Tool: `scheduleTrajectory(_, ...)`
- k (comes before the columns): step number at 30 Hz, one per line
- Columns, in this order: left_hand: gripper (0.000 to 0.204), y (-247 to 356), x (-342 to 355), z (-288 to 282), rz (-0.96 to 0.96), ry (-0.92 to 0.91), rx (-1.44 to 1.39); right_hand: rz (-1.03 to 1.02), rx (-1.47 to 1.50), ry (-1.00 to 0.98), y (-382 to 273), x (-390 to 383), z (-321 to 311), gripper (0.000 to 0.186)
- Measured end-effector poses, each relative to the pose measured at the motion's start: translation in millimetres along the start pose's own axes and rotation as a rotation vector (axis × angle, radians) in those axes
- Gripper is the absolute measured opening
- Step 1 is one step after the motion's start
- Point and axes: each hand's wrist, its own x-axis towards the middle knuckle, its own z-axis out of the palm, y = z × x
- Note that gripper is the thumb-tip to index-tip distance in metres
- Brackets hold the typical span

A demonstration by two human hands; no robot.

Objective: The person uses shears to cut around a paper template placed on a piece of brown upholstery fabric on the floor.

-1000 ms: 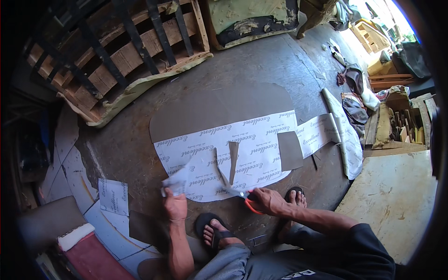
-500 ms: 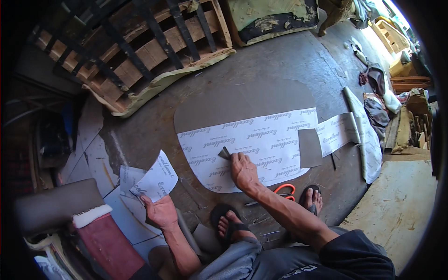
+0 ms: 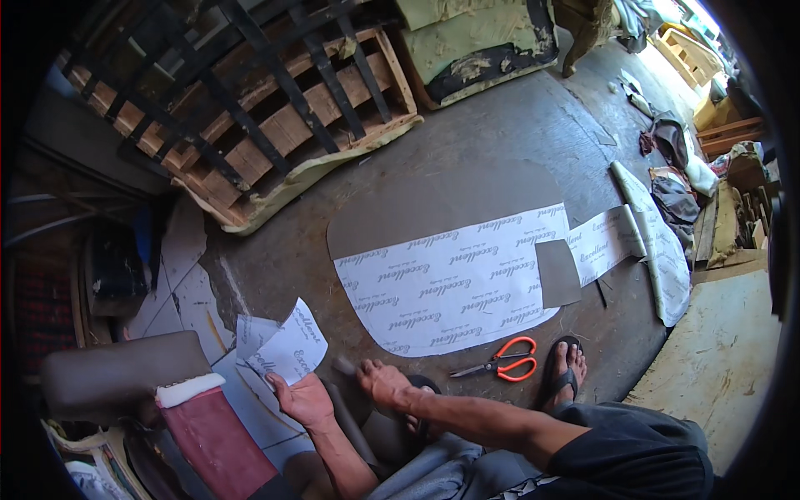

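My left hand (image 3: 305,402) is closed on pieces of sheet material (image 3: 287,348), white with grey print, held low at the left. My right hand (image 3: 383,385) pinches a small dark grey scrap (image 3: 342,366), blurred by motion, just right of the left hand. Ahead lies a large round-cornered sheet on the floor, its far part plain grey (image 3: 442,196) and its near part white and printed (image 3: 450,279). Whether these are one piece or two, I cannot tell. Scissors with orange handles (image 3: 515,367) lie slightly open between that sheet and my feet.
Right of the sheet are a grey rectangle (image 3: 558,272), a printed strip (image 3: 602,243) and a partly rolled length (image 3: 657,250). A wooden frame with black straps (image 3: 275,142) stands far left. Maroon and brown padded parts (image 3: 204,433) sit near left; a board (image 3: 708,342) lies at right.
My right hand has moved from over the printed sheet leftward and nearer me, carrying the dark grey scrap. The scissors now show fully. My left hand still holds its pieces.
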Motion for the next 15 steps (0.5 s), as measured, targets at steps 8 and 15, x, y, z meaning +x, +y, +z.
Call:
scheduleTrajectory(8,0.052,-29.7,8.0,15.1,-0.053,0.012,-0.015,0.818,-0.252,0.845,219.0,-123.8,-261.2,0.035)
scheduleTrajectory(15,0.025,-51.7,11.6,68.0,-0.080,-0.646,0.439,0.727,1.453,0.127,91.4,-39.6,-263.8,0.063)
